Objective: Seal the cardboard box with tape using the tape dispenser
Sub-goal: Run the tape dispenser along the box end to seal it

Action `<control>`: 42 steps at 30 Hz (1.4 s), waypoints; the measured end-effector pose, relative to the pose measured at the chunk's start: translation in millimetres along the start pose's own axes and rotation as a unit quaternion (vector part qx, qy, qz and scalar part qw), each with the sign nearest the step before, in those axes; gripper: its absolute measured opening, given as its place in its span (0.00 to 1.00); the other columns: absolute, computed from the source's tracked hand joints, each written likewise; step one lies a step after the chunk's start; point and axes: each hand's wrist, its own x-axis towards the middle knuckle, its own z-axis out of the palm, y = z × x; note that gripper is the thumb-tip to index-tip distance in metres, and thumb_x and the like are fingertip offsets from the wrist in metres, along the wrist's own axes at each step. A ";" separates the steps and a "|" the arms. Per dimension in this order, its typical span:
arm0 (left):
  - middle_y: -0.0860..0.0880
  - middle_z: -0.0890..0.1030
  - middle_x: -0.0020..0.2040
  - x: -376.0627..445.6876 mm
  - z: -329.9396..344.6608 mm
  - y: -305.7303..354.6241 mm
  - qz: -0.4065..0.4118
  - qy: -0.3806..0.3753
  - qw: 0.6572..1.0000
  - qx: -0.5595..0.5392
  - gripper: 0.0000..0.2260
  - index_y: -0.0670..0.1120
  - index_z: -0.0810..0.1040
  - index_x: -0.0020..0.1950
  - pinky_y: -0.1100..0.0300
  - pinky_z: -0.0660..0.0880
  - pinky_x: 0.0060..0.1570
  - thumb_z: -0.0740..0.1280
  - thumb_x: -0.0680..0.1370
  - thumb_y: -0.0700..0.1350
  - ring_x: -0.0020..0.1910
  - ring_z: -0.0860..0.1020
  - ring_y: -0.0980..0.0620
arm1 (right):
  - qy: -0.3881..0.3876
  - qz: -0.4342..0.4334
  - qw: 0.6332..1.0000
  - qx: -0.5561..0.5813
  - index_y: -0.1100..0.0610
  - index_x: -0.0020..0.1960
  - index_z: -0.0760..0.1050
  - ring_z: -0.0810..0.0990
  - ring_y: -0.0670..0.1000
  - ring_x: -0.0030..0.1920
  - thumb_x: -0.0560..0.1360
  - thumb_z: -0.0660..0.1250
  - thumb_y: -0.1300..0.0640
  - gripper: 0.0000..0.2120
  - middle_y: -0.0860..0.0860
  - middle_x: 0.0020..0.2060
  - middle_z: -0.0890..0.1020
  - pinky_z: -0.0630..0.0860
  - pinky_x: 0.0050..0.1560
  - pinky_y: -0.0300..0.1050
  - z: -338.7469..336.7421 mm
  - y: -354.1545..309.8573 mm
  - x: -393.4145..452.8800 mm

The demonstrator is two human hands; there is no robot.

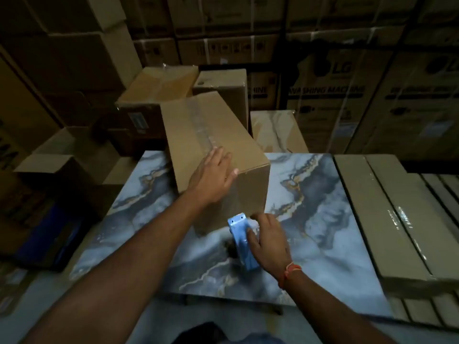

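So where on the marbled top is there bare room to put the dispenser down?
Bare marbled top lies right of the cardboard box, up to the wrapped flat packs. Another bare patch lies left of the box, under the left forearm. It is crowded at the box's near end, where the right hand holds the blue tape dispenser.

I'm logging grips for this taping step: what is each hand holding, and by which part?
The right hand grips the blue tape dispenser around its body, toothed end toward the cardboard box. The left hand holds nothing; it presses flat on the box's near top edge.
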 end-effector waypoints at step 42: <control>0.41 0.48 0.85 141.0 44.6 -77.1 -0.084 -0.096 0.991 0.050 0.36 0.55 0.47 0.85 0.36 0.45 0.79 0.43 0.80 0.71 0.84 0.48 0.38 | -0.091 0.195 0.910 0.354 0.51 0.65 0.75 0.79 0.46 0.60 0.82 0.65 0.59 0.13 0.45 0.64 0.78 0.75 0.54 0.36 28.8 14.5 -39.6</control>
